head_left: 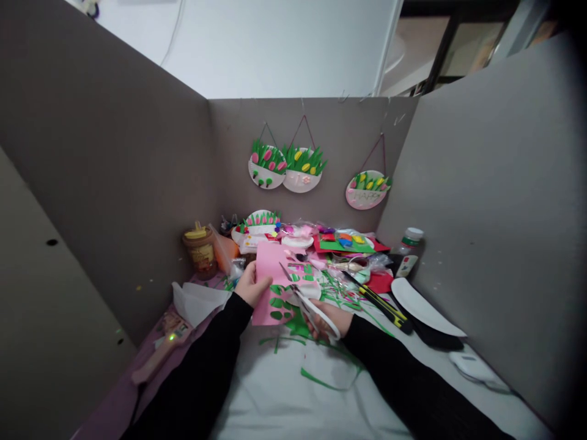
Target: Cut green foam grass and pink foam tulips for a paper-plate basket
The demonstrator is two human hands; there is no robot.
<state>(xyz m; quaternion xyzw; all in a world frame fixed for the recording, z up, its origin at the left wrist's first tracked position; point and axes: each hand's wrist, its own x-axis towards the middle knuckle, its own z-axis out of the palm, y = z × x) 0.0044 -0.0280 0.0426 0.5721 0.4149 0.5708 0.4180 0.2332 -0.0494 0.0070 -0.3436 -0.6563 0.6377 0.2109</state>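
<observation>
My left hand point(251, 285) grips the left edge of a pink sheet point(266, 263), thumb on top. The sheet has several tulip-like openings along its right part, with green showing in them. My right hand point(331, 319) has its fingers around the white handles of a pair of scissors point(324, 313). Their blades are spread apart by the sheet's right side; whether they touch it I cannot tell. Below the sheet lie a green piece point(299, 325) and thin green strips point(316, 380) on the white cover.
Grey partitions point(312, 134) enclose the table on three sides, with paper-plate tulip baskets point(302, 177) hanging at the back. Left are a brown cup point(200, 250) and a pink glue gun point(160, 360). Right are a yellow-black cutter point(385, 308), a bottle point(408, 250) and a white plate piece point(426, 308).
</observation>
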